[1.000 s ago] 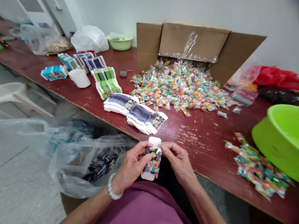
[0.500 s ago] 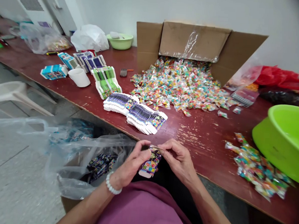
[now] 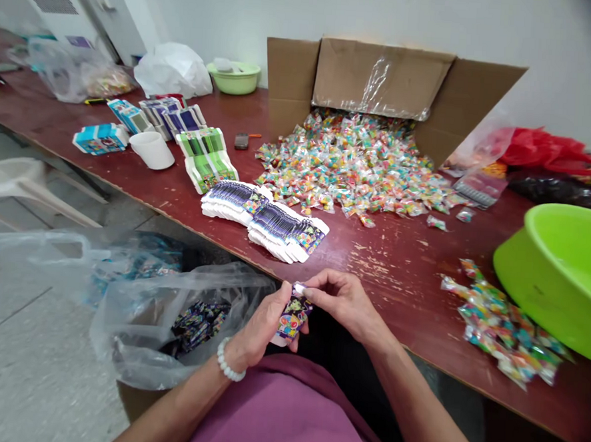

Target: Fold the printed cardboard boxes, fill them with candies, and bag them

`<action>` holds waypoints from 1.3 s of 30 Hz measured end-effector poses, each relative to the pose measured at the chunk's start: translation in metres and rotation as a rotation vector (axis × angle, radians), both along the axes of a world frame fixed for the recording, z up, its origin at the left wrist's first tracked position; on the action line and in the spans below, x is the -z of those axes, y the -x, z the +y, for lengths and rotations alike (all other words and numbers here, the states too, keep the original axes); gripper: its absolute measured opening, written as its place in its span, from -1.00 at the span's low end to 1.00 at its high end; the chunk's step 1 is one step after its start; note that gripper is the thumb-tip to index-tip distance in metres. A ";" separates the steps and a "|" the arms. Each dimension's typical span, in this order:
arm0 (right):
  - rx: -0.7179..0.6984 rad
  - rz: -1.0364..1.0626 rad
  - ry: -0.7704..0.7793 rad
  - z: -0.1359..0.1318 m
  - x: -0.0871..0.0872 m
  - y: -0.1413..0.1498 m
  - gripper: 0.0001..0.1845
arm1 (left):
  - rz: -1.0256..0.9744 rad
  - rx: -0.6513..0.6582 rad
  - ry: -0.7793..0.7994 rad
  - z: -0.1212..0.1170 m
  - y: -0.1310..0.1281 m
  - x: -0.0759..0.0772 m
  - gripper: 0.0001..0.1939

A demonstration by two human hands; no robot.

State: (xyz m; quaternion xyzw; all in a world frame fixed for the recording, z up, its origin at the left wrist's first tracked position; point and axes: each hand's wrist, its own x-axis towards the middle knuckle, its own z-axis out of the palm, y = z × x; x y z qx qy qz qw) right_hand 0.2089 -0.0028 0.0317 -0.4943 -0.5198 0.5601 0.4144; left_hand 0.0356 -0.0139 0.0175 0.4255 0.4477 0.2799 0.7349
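Note:
A small dark purple printed box [image 3: 294, 315] is held over my lap, just in front of the table edge. My left hand [image 3: 265, 319] is closed around its left side, thumb along the edge and fingertips showing on the far side. With thumb and index finger, my right hand [image 3: 339, 298] pinches the white flap at its top end. A white end flap also shows at the bottom. Two fanned stacks of flat purple cartons [image 3: 287, 231] lie on the table just beyond my hands. Wrapped candies [image 3: 363, 168] spill from a cardboard box [image 3: 379, 79] behind them.
A small candy pile [image 3: 512, 327] and a green basin [image 3: 537, 282] stand at the right. Green cartons [image 3: 206, 159] and a white cup [image 3: 152, 150] are at the left. Below the table edge, an open plastic bag [image 3: 131, 364] holds dark printed packets. A white stool [image 3: 27, 188] stands farther left.
My left hand has wrapped round the side of the box, its fingers now behind it. My right hand has shifted slightly left and pinches the top flap. The view has moved slightly.

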 end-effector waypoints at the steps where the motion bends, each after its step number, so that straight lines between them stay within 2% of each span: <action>1: 0.010 0.039 0.021 0.001 -0.001 0.001 -0.81 | 0.007 0.015 -0.020 0.001 0.001 0.000 -0.30; 10: 0.163 0.075 0.024 -0.002 -0.002 0.015 -0.74 | 0.020 0.070 -0.089 0.006 0.009 0.002 -0.33; 17: 0.099 0.117 0.037 -0.003 -0.002 0.016 -0.66 | -0.012 0.030 -0.046 0.004 0.010 0.005 -0.32; 20: 0.014 0.060 -0.145 -0.010 0.003 0.017 -0.76 | -0.026 -0.016 -0.021 0.000 0.006 0.006 -0.30; 23: 0.001 -0.159 -0.399 -0.017 0.009 0.017 -0.86 | -0.043 -0.024 0.014 -0.002 0.003 0.005 -0.32; 25: -0.043 -0.296 -0.475 -0.014 0.012 0.012 -0.85 | -0.067 -0.004 0.041 -0.003 0.002 0.005 -0.36; 26: -0.078 -0.348 -0.476 -0.008 0.013 0.006 -0.83 | -0.088 0.011 0.056 -0.003 0.003 0.005 -0.38; 28: -0.038 -0.451 -0.430 0.015 0.014 -0.015 -0.80 | -0.154 0.034 0.099 -0.003 0.004 0.007 -0.45; 29: 0.043 -0.498 -0.393 0.031 0.016 -0.030 -0.80 | -0.184 0.036 0.128 -0.004 0.004 0.009 -0.50; 30: 0.231 -0.587 -0.353 0.050 0.017 -0.046 -0.80 | -0.206 0.027 0.165 -0.005 0.005 0.012 -0.54; 31: 0.345 -0.637 -0.334 0.069 0.020 -0.062 -0.79 | -0.218 0.011 0.214 -0.006 0.007 0.015 -0.58; 33: 0.466 -0.701 -0.308 0.107 0.027 -0.093 -0.72 | -0.214 -0.027 0.322 -0.009 0.012 0.024 -0.61; 35: 0.514 -0.730 -0.279 0.136 0.037 -0.114 -0.64 | -0.185 -0.060 0.384 -0.011 0.024 0.032 -0.62; 37: 0.531 -0.725 -0.250 0.151 0.047 -0.124 -0.67 | -0.116 -0.046 0.333 -0.008 0.043 0.037 -0.66; 39: 0.545 -0.692 -0.228 0.153 0.055 -0.128 -0.76 | 0.043 0.061 0.188 0.001 0.069 0.040 -0.66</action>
